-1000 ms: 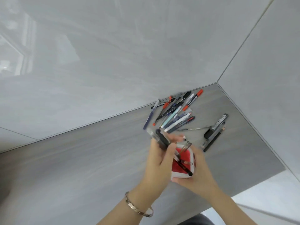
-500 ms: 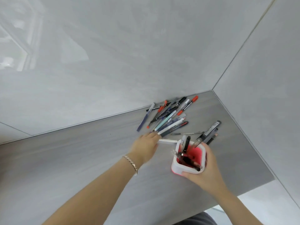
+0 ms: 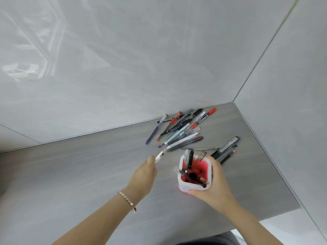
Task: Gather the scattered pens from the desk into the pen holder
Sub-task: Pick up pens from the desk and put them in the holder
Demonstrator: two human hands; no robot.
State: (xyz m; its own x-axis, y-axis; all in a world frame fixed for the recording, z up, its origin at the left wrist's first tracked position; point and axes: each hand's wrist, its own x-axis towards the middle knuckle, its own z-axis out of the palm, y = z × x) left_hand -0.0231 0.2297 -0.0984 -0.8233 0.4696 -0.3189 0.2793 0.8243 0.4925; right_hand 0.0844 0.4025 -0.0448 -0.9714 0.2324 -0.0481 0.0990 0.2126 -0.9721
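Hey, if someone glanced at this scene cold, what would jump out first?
The white pen holder with a red inside, gripped by the right hand at centre-right, with several pens standing in it. Behind it, a loose pile of mixed pens lies by the grey wall. The left hand holds a clear pen just left of the holder.

Grey desk [image 3: 88, 174]; pen pile [image 3: 178, 131] near back wall; black markers [image 3: 227, 149] right.

Head view, downward over desk [image 3: 88, 174]
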